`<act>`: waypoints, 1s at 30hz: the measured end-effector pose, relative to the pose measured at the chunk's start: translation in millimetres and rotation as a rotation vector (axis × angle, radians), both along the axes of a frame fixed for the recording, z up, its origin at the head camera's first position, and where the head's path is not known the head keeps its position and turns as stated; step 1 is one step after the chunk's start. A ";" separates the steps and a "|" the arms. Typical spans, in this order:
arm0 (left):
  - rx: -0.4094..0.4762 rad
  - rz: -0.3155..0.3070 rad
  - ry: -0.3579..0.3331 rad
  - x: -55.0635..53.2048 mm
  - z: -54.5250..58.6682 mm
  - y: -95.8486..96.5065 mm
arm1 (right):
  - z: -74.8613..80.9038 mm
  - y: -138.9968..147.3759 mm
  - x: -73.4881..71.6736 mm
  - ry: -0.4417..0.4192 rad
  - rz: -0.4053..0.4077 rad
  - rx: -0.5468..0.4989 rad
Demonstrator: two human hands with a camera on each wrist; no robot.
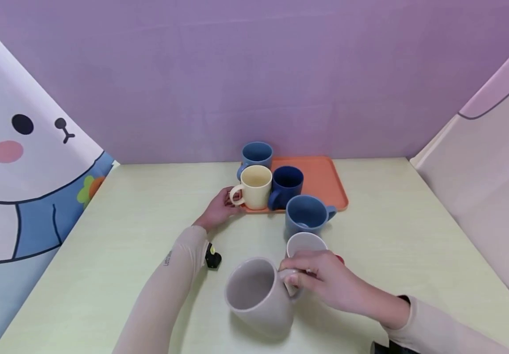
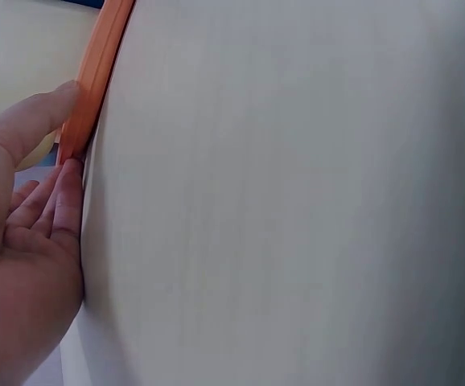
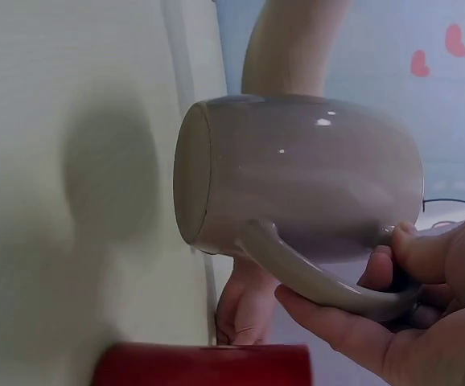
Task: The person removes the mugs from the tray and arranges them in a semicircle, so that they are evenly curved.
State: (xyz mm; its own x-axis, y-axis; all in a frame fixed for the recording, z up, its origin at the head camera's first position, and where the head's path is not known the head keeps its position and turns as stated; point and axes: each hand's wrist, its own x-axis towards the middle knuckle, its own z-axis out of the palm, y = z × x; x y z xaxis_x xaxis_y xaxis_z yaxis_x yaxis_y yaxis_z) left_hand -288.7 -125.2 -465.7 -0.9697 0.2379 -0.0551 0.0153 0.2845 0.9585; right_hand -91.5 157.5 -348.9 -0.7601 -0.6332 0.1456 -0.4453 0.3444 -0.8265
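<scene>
My right hand [image 1: 325,278] grips a large grey mug [image 3: 321,177] by its handle. The mug is raised off the table, tilted with its mouth toward the left, and its shadow falls apart from its base in the right wrist view. At the tray's front left corner, my left hand [image 1: 221,209] pinches the rim of the orange tray [image 2: 96,76], thumb on the edge and fingertips low against it. Beside those fingers stands a cream mug [image 1: 256,189] on the tray, with a dark blue mug [image 1: 287,184] and a blue mug [image 1: 256,155] next to it.
Another blue mug [image 1: 306,216] stands just in front of the tray, handle to the right. Nearer, a mug with a white inside and red outside [image 1: 306,245] is partly hidden behind my right hand. A purple backdrop [image 1: 254,78] rises behind the table [image 1: 148,196].
</scene>
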 end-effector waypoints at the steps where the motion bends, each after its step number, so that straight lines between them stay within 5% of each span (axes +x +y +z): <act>1: 0.006 -0.001 -0.001 1.0 1.4 0.2 | -3.7 0.3 2.5 0.027 -0.005 -0.005; 6: 0.013 -0.001 -0.007 4.8 5.7 0.7 | -21.7 0.9 11.5 0.077 -0.067 -0.025; 14: 0.010 -0.001 -0.002 5.8 6.9 1.4 | -48.2 -2.5 20.9 0.365 -0.148 -0.117; 22: 0.006 -0.005 0.000 7.3 11.5 0.3 | -55.6 0.1 20.5 0.507 -0.121 -0.142; 26: 0.002 -0.010 0.004 7.5 11.8 0.1 | -53.0 6.8 21.2 0.427 -0.065 -0.164; 30: -0.004 -0.010 0.004 6.3 8.7 -0.3 | -46.4 15.1 26.2 0.217 -0.062 -0.141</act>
State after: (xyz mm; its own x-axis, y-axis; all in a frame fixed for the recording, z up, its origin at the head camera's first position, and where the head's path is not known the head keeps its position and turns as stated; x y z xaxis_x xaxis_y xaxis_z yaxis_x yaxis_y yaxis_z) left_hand -282.5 -125.5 -457.0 -0.9675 0.2475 -0.0517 0.0225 0.2878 0.9574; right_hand -65.3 172.6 -395.4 -0.7381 -0.5483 0.3933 -0.5991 0.2644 -0.7558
